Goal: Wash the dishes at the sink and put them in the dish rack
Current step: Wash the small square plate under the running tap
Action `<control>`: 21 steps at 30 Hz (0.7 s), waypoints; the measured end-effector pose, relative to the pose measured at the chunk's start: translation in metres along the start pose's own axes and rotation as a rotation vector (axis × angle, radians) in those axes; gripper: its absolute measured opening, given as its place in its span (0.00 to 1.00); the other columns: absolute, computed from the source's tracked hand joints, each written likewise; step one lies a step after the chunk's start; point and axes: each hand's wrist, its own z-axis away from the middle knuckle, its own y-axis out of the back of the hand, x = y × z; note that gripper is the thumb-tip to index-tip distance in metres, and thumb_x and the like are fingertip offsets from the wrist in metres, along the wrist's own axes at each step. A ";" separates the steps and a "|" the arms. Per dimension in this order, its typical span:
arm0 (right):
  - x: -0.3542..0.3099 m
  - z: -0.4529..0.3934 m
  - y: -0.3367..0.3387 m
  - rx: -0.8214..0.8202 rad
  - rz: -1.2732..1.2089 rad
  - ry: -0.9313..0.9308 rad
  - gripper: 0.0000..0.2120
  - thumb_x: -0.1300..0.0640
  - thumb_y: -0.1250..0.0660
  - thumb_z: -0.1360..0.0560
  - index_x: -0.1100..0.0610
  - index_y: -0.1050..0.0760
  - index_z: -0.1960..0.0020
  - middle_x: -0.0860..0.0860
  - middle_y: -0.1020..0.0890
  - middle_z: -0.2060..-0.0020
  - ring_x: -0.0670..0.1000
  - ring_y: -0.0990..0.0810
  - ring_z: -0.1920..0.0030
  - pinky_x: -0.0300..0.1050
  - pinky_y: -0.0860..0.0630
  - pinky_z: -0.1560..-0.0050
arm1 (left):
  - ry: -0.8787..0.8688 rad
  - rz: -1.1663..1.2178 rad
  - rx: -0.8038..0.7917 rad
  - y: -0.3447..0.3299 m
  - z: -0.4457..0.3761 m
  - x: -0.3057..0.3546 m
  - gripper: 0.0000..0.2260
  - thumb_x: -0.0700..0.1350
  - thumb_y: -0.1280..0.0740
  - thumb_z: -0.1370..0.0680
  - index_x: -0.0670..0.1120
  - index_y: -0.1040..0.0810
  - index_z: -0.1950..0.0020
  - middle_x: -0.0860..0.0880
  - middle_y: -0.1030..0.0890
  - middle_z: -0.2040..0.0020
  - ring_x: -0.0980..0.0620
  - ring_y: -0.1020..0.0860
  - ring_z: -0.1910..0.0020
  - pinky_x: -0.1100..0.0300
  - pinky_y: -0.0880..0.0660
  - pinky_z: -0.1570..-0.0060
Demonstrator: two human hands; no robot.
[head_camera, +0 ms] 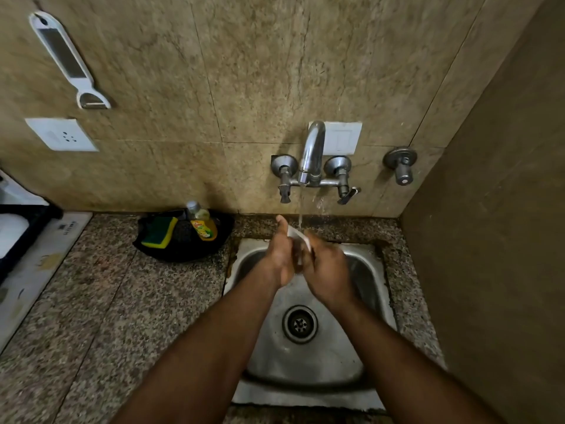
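Now both hands are over the sink (360,270), right under the tap (312,148). Water (300,209) runs down from the tap in a thin line and falls on a small white thing (301,237) that the hands hold between them. It is too hidden to tell what kind of dish it is. The left hand (279,255) has its thumb pointing up toward the tap, and its fingers are curled round the white thing. The right hand (328,267) is pressed against it from the other side, with its fingers bent round it too. The two hands are touching each other. Below the hands, near the middle of the sink, is the round drain (300,324). To the left of the sink, on the speckled surface (122,301), sits a black tray (189,249). In the tray lie a yellow and green sponge (159,232) and a bottle of yellow soap (201,223). On the wall far to the left of the tap hangs a white peeler (65,58), and a white socket (61,134) is under it.
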 end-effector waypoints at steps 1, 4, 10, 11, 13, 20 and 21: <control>0.001 0.006 -0.004 -0.069 0.047 0.053 0.20 0.55 0.38 0.20 0.54 0.27 0.28 0.54 0.15 0.44 0.54 0.16 0.48 0.47 0.19 0.50 | -0.003 0.075 -0.023 0.000 0.001 0.002 0.40 0.74 0.48 0.22 0.40 0.19 0.39 0.36 0.15 0.43 0.40 0.16 0.46 0.47 0.22 0.40; 0.008 0.021 -0.010 -0.121 0.160 0.123 0.28 0.55 0.34 0.24 0.59 0.29 0.25 0.59 0.20 0.32 0.58 0.19 0.36 0.55 0.19 0.39 | -0.058 0.152 -0.009 0.005 0.000 0.002 0.31 0.63 0.43 0.17 0.33 0.24 0.38 0.35 0.16 0.50 0.39 0.17 0.52 0.49 0.19 0.51; 0.008 0.014 -0.001 -0.242 0.100 0.116 0.36 0.44 0.45 0.26 0.57 0.35 0.21 0.55 0.29 0.24 0.55 0.35 0.21 0.57 0.36 0.24 | -0.125 0.248 -0.035 0.021 0.006 -0.015 0.19 0.49 0.39 0.15 0.36 0.23 0.33 0.36 0.16 0.43 0.39 0.15 0.49 0.46 0.18 0.51; 0.006 0.009 -0.002 -0.265 0.129 0.070 0.36 0.42 0.50 0.24 0.54 0.39 0.19 0.53 0.33 0.21 0.54 0.41 0.19 0.58 0.40 0.22 | -0.134 0.223 -0.051 0.020 0.008 -0.017 0.18 0.49 0.40 0.15 0.38 0.22 0.34 0.37 0.15 0.44 0.41 0.15 0.51 0.48 0.17 0.52; 0.009 -0.002 -0.005 -0.280 0.143 -0.033 0.33 0.41 0.57 0.20 0.50 0.44 0.17 0.48 0.41 0.18 0.53 0.49 0.17 0.59 0.46 0.20 | -0.172 0.164 -0.044 0.020 0.008 -0.021 0.18 0.49 0.40 0.15 0.39 0.22 0.32 0.38 0.15 0.43 0.41 0.15 0.46 0.46 0.18 0.45; 0.022 -0.033 0.008 -0.170 -0.430 -0.535 0.30 0.59 0.29 0.22 0.53 0.33 0.22 0.50 0.28 0.26 0.52 0.28 0.28 0.49 0.32 0.25 | -0.239 0.087 -0.039 0.037 0.008 -0.024 0.14 0.43 0.34 0.17 0.41 0.22 0.33 0.36 0.16 0.40 0.36 0.16 0.44 0.37 0.19 0.47; 0.021 -0.033 0.011 -0.140 -0.563 -0.613 0.30 0.62 0.28 0.23 0.52 0.31 0.23 0.48 0.24 0.31 0.50 0.23 0.33 0.51 0.27 0.29 | -0.252 0.101 -0.052 0.042 0.005 -0.024 0.14 0.43 0.34 0.18 0.41 0.22 0.33 0.37 0.16 0.40 0.36 0.16 0.44 0.37 0.19 0.47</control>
